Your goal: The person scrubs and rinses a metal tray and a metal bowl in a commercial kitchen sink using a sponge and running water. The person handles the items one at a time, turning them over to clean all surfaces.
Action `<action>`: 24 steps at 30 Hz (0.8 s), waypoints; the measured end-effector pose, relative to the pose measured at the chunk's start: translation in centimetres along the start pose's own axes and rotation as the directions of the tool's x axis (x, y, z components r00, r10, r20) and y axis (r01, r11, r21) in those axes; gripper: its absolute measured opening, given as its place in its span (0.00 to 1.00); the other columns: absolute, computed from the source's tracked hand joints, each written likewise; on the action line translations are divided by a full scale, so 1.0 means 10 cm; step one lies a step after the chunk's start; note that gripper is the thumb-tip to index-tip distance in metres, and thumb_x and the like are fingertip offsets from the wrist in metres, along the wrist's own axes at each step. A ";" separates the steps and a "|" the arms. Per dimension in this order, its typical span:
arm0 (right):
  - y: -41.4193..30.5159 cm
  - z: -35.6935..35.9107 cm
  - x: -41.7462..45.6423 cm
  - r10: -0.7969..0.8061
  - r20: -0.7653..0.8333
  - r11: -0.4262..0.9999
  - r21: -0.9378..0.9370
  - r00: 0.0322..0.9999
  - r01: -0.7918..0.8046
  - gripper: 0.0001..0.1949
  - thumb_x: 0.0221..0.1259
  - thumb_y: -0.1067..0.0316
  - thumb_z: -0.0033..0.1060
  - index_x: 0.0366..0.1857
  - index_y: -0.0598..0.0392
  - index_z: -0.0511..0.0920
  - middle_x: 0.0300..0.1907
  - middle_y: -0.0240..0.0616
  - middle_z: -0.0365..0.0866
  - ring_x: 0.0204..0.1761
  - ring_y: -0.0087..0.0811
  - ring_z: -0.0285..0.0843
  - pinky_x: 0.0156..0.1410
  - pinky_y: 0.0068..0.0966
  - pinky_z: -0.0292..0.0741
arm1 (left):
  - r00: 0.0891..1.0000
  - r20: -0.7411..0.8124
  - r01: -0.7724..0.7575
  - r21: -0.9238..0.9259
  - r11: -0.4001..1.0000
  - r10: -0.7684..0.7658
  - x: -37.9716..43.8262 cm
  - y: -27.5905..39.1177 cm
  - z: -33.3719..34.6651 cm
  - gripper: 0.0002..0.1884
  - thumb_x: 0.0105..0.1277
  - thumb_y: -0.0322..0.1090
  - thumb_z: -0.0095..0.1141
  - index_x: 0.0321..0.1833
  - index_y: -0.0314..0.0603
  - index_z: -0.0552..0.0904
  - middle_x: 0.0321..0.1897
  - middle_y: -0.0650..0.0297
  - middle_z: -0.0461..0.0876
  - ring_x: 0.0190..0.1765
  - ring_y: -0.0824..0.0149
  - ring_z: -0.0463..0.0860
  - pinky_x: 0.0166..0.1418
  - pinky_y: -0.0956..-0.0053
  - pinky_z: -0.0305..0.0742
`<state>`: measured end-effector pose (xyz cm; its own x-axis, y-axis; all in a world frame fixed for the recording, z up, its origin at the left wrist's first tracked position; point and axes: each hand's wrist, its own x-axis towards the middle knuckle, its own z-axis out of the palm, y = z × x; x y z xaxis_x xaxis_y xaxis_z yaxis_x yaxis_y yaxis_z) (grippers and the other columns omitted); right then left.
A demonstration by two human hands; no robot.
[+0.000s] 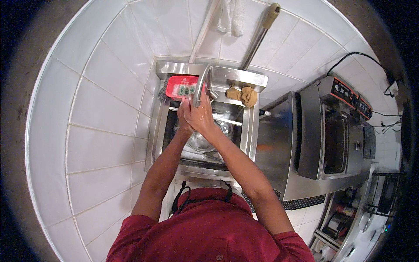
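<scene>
My left hand (184,115) and my right hand (201,113) press against each other under the curved metal faucet (203,82), over a stainless steel sink (250,140). Wet, whitish traces show on the skin. Just beyond my fingertips, a red plastic basket (170,87) holds a green and white item, perhaps a sponge or scourer. Below my hands, a round, shiny metal vessel (203,142) lies in the basin. Whether anything small is between my palms is hidden.
Brown cloth (248,96) lies on the sink's back right ledge, and a dark mesh scourer (163,91) is left of the basket. A long handle (258,39) leans on the tiled wall. At right stand a steel counter (275,140) and an electric fryer (334,140).
</scene>
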<state>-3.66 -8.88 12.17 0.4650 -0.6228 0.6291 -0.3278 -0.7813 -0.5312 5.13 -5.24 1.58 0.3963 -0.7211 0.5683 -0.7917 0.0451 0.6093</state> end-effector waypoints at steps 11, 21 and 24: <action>0.43 0.28 -0.26 -0.047 0.262 0.923 -0.358 0.964 0.142 0.08 0.64 0.65 0.52 0.33 0.57 0.78 0.33 0.47 0.82 0.32 0.48 0.82 0.34 0.44 0.78 | 0.952 0.302 -0.019 -0.104 0.994 0.050 0.08 0.40 -0.15 0.20 0.65 0.40 0.53 0.57 0.38 0.71 0.52 0.45 0.71 0.59 0.46 0.71 0.59 0.60 0.70; 0.33 -0.36 -0.21 -0.191 0.402 0.979 0.016 0.896 0.201 0.09 0.63 0.66 0.56 0.41 0.58 0.81 0.38 0.46 0.82 0.49 0.45 0.78 0.50 0.42 0.72 | 0.779 0.586 -0.308 0.048 0.950 0.223 0.01 0.29 -0.11 0.15 0.62 0.39 0.52 0.47 0.38 0.79 0.46 0.50 0.80 0.52 0.48 0.78 0.65 0.53 0.65; 0.43 -0.37 -0.26 -0.169 0.327 0.985 0.015 0.930 0.174 0.10 0.63 0.67 0.56 0.43 0.59 0.80 0.43 0.48 0.81 0.49 0.48 0.78 0.53 0.44 0.73 | 0.748 0.566 -0.439 0.030 0.898 0.347 0.05 0.26 -0.15 0.17 0.63 0.40 0.50 0.50 0.36 0.78 0.46 0.48 0.80 0.50 0.46 0.78 0.60 0.52 0.69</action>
<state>-9.29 -10.71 10.31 0.7564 -0.4338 0.4895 -0.2297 -0.8769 -0.4222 3.94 -4.42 4.29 -0.2412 -0.9150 0.3234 -0.8987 0.3364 0.2814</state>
